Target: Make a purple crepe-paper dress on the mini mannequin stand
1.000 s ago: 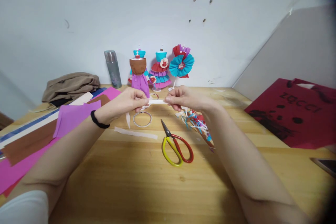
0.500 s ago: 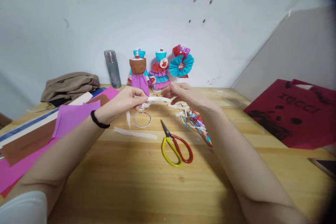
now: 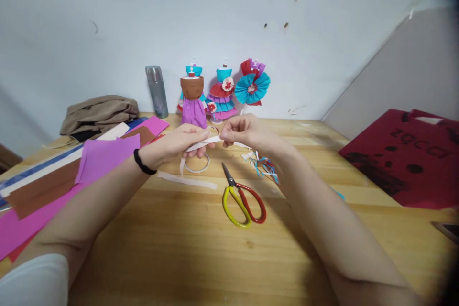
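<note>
A narrow white paper strip (image 3: 203, 143) stretches between my two hands above the table. My left hand (image 3: 181, 144) is closed on it, thumb on top and fingers underneath, and one end dangles below. My right hand (image 3: 241, 133) pinches the strip with thumb and fingertips; the other end trails out past it. Below my left hand lies a roll of tape (image 3: 198, 169), partly hidden by the fingers. Another white strip (image 3: 188, 181) rests flat on the wood. Scissors with one yellow and one red handle (image 3: 244, 201) lie nearer to me, blades pointing away.
Coloured paper sheets (image 3: 50, 184) are stacked at left, with a brown cloth (image 3: 100, 114) and a grey flask (image 3: 157, 93) behind. Several paper-dressed figures (image 3: 193, 100) stand by the wall. Paper scraps (image 3: 263, 166) lie near my right forearm; a red bag (image 3: 401, 162) is at right.
My right hand has gone from loosely spread fingers to a pinch on the strip, closer to my left hand. My left hand has turned so its fingers lie under the strip.
</note>
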The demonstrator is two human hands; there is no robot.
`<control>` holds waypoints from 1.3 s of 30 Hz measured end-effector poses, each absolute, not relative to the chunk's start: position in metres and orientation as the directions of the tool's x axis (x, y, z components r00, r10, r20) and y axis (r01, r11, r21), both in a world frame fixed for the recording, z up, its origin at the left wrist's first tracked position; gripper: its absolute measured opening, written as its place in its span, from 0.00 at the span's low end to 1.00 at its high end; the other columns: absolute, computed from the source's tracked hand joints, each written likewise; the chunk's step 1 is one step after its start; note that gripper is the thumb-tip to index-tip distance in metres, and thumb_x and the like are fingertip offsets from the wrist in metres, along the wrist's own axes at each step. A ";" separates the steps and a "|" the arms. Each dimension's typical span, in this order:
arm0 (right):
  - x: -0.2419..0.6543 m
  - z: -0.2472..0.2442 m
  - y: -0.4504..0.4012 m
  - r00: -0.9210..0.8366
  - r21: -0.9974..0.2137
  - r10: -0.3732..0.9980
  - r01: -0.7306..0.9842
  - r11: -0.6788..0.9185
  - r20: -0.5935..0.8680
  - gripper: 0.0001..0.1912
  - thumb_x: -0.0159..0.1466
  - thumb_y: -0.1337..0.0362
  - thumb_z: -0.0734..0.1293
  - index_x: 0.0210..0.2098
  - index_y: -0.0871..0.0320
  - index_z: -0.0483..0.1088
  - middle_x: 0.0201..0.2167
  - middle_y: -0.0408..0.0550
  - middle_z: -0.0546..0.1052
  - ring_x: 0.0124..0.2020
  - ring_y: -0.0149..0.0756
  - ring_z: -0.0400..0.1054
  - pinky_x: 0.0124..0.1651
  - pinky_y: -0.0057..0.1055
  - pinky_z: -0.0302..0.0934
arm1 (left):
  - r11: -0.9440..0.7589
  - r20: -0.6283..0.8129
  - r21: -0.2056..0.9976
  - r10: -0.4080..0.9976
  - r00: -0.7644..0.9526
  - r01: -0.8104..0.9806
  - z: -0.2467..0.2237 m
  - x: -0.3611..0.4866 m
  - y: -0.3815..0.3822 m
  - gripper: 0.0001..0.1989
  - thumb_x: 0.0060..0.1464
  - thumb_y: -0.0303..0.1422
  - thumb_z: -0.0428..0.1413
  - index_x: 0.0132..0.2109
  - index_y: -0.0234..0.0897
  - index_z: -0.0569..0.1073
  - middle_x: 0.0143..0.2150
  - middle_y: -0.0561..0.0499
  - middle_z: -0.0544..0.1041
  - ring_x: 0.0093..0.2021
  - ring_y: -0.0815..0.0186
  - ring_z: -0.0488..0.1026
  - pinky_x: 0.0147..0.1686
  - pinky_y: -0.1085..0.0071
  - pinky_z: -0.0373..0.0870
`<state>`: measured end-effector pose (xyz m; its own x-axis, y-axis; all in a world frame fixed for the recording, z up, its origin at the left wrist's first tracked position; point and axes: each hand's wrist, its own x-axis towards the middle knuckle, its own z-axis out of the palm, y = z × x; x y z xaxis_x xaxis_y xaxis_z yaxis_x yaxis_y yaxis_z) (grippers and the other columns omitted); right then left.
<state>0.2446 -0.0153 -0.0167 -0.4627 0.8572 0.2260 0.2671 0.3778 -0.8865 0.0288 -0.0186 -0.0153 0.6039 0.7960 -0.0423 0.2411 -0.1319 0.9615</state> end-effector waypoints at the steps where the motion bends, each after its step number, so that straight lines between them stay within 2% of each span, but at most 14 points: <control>1: 0.246 -0.014 -0.017 -0.472 -0.880 0.853 0.278 0.384 0.223 0.13 0.54 0.56 0.73 0.24 0.59 0.72 0.19 0.43 0.74 0.22 0.27 0.64 0.26 0.27 0.54 | -0.120 -0.058 0.961 0.790 0.611 0.248 -0.015 0.028 -0.018 0.19 0.61 0.43 0.55 0.37 0.29 0.77 0.20 0.51 0.72 0.15 0.77 0.57 0.14 0.79 0.49; 7: 0.255 -0.004 -0.021 -0.469 -0.868 0.857 0.312 0.388 0.215 0.12 0.54 0.57 0.73 0.24 0.59 0.72 0.19 0.42 0.74 0.21 0.26 0.63 0.25 0.27 0.53 | -0.124 -0.079 0.957 0.760 0.646 0.262 -0.015 0.024 -0.014 0.19 0.56 0.45 0.60 0.35 0.29 0.77 0.21 0.51 0.73 0.15 0.78 0.57 0.15 0.80 0.48; 12: 0.262 -0.001 -0.021 -0.443 -0.868 0.875 0.337 0.365 0.196 0.12 0.53 0.56 0.75 0.24 0.58 0.72 0.21 0.44 0.76 0.24 0.29 0.67 0.28 0.28 0.58 | -0.229 0.000 0.937 0.755 0.656 0.264 -0.008 0.023 -0.018 0.19 0.57 0.43 0.58 0.29 0.30 0.75 0.18 0.54 0.69 0.15 0.79 0.52 0.16 0.78 0.47; 14: 0.263 -0.001 -0.020 -0.423 -0.872 0.886 0.343 0.349 0.188 0.13 0.53 0.56 0.75 0.24 0.57 0.72 0.21 0.44 0.76 0.25 0.31 0.69 0.30 0.30 0.61 | -0.283 0.052 0.913 0.795 0.605 0.294 -0.005 0.023 -0.020 0.16 0.55 0.40 0.59 0.27 0.31 0.74 0.20 0.54 0.71 0.17 0.78 0.55 0.17 0.78 0.50; 19: 0.265 -0.002 -0.017 -0.388 -0.876 0.904 0.355 0.327 0.181 0.15 0.53 0.54 0.76 0.21 0.56 0.72 0.20 0.45 0.76 0.23 0.31 0.68 0.29 0.31 0.62 | -0.324 0.152 0.879 0.886 0.439 0.351 -0.004 0.026 -0.022 0.06 0.50 0.31 0.62 0.32 0.32 0.74 0.25 0.52 0.77 0.24 0.73 0.69 0.24 0.78 0.62; 24: 0.266 -0.004 -0.015 -0.345 -0.913 0.926 0.308 0.266 0.154 0.17 0.48 0.53 0.78 0.19 0.56 0.72 0.18 0.45 0.75 0.23 0.31 0.69 0.29 0.30 0.64 | -0.388 0.239 0.865 0.876 0.420 0.317 -0.004 0.027 -0.024 0.04 0.49 0.28 0.60 0.33 0.33 0.72 0.27 0.51 0.78 0.29 0.68 0.75 0.29 0.75 0.67; 29: 0.267 -0.006 -0.013 -0.342 -0.932 0.927 0.264 0.250 0.152 0.18 0.46 0.53 0.79 0.18 0.56 0.71 0.17 0.43 0.73 0.22 0.31 0.69 0.29 0.30 0.66 | -0.458 0.311 0.839 0.846 0.433 0.293 -0.001 0.025 -0.026 0.04 0.47 0.27 0.61 0.32 0.33 0.73 0.27 0.53 0.76 0.29 0.70 0.72 0.29 0.75 0.66; 34: 0.268 -0.006 -0.012 -0.351 -0.928 0.923 0.267 0.260 0.158 0.16 0.48 0.55 0.78 0.20 0.56 0.71 0.18 0.44 0.75 0.23 0.31 0.69 0.30 0.30 0.65 | -0.500 0.342 0.807 0.829 0.442 0.314 0.000 0.024 -0.025 0.04 0.48 0.28 0.62 0.30 0.33 0.74 0.29 0.51 0.76 0.31 0.69 0.72 0.32 0.73 0.67; 39: 0.267 -0.003 -0.016 -0.388 -0.894 0.895 0.287 0.343 0.220 0.13 0.51 0.55 0.76 0.21 0.56 0.73 0.20 0.45 0.76 0.24 0.31 0.68 0.30 0.30 0.63 | -0.488 0.343 0.807 0.846 0.408 0.332 0.002 0.023 -0.025 0.05 0.47 0.29 0.62 0.29 0.34 0.73 0.27 0.52 0.74 0.29 0.69 0.70 0.30 0.73 0.64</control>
<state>0.2666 -0.0160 -0.0030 -0.3875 0.8953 0.2195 0.2869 0.3434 -0.8943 0.0233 -0.0252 0.0021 0.4082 0.8458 0.3434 0.3320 -0.4880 0.8072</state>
